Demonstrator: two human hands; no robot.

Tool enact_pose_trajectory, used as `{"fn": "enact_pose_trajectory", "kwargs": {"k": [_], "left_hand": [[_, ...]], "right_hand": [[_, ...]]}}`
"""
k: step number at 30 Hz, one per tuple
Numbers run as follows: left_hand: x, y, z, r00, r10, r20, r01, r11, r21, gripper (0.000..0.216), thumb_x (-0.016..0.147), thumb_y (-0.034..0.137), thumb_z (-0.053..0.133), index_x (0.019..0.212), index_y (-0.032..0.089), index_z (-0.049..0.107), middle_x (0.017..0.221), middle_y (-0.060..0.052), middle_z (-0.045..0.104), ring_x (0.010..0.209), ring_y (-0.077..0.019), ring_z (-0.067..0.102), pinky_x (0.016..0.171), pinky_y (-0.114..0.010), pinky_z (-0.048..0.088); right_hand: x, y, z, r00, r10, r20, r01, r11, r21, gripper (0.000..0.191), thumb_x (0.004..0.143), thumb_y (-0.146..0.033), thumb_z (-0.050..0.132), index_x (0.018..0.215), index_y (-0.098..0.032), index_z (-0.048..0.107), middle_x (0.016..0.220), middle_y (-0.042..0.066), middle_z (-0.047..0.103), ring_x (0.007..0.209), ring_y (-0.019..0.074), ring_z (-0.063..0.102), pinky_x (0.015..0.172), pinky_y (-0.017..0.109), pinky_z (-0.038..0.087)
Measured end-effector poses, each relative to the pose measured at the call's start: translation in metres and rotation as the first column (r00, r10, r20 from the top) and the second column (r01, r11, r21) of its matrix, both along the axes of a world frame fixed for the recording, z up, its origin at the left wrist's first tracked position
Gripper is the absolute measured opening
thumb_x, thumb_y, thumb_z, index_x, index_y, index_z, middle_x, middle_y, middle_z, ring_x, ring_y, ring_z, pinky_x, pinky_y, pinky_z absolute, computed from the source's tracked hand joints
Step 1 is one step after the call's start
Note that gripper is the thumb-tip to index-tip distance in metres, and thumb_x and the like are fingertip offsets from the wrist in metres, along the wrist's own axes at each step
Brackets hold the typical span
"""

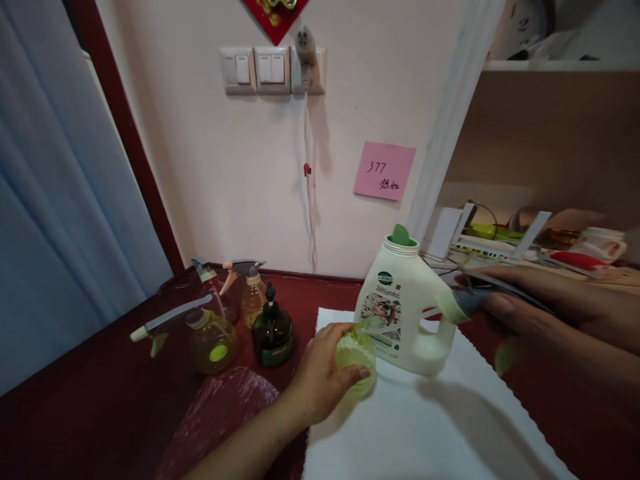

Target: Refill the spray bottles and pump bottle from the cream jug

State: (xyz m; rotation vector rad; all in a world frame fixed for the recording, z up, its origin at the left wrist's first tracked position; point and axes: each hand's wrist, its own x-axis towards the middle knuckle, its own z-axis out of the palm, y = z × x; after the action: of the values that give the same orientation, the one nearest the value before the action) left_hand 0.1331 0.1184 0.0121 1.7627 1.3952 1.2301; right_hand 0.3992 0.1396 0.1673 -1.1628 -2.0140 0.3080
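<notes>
While my left hand (pixel 320 370) wraps the yellow bottle (pixel 356 357) at the ten o'clock side of the white sheet (pixel 400 430), my right hand (pixel 543 300) grips the spray head (pixel 465 303) at two o'clock from it. The jug (pixel 413 303) stands at one o'clock. Translucent, ribbed walls suggest a light, squeezable, possibly slippery bottle; hold below the neck.

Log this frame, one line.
left hand: grips ribbed yellow-green translucent bottle | right hand: holds grey-and-pale-green spray head | white plastic jug: uncapped

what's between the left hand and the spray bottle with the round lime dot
In the head view, a dark pump bottle stands between the left hand and that spray bottle.
</notes>
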Motion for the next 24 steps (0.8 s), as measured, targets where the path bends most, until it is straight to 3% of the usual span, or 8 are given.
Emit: {"fn": "enact_pose_trajectory", "kwargs": {"k": [3,7,13,24], "left_hand": [[0.0,0.0,0.002,1.0,-0.003,-0.015,0.003,1.0,-0.005,0.055,0.078,0.031,0.081,0.129,0.024,0.061,0.133,-0.009,0.064,0.124,-0.0309,0.055,0.107,-0.045,0.04],[0.001,0.0,0.002,1.0,-0.002,-0.023,0.002,1.0,-0.001,0.055,0.079,0.031,0.081,0.129,0.023,0.061,0.133,-0.01,0.063,0.125,-0.0316,0.055,0.107,-0.045,0.039],[0.002,0.0,0.0,1.0,0.014,-0.014,-0.014,1.0,0.001,0.058,0.076,0.033,0.083,0.129,0.021,0.061,0.132,-0.011,0.064,0.123,-0.032,0.055,0.106,-0.045,0.039],[0.004,0.001,0.0,1.0,0.022,-0.014,-0.022,1.0,-0.009,0.058,0.075,0.028,0.084,0.127,0.02,0.061,0.13,-0.01,0.064,0.122,-0.0315,0.055,0.105,-0.045,0.039]], "right_hand": [[-0.022,0.005,0.009,0.986,0.126,0.105,-0.13,0.991,0.023,0.038,0.093,-0.064,0.048,0.108,-0.037,0.07,0.108,0.001,0.077,0.099,0.0285,0.071,0.069,0.037,0.059],[-0.048,0.017,-0.001,0.938,0.196,0.287,-0.194,0.98,-0.036,0.035,0.097,-0.051,0.043,0.093,-0.028,0.069,0.094,0.005,0.076,0.083,0.0257,0.069,0.063,0.035,0.051],[-0.086,0.033,-0.027,0.845,0.276,0.458,-0.193,0.956,-0.221,0.03,0.099,-0.039,0.043,0.097,-0.025,0.069,0.092,0.006,0.074,0.085,0.0246,0.067,0.074,0.036,0.045],[-0.099,0.029,-0.032,0.807,0.28,0.521,-0.192,0.957,-0.216,0.024,0.098,-0.032,0.048,0.102,-0.024,0.071,0.098,0.006,0.077,0.089,0.025,0.069,0.073,0.034,0.042]]}}
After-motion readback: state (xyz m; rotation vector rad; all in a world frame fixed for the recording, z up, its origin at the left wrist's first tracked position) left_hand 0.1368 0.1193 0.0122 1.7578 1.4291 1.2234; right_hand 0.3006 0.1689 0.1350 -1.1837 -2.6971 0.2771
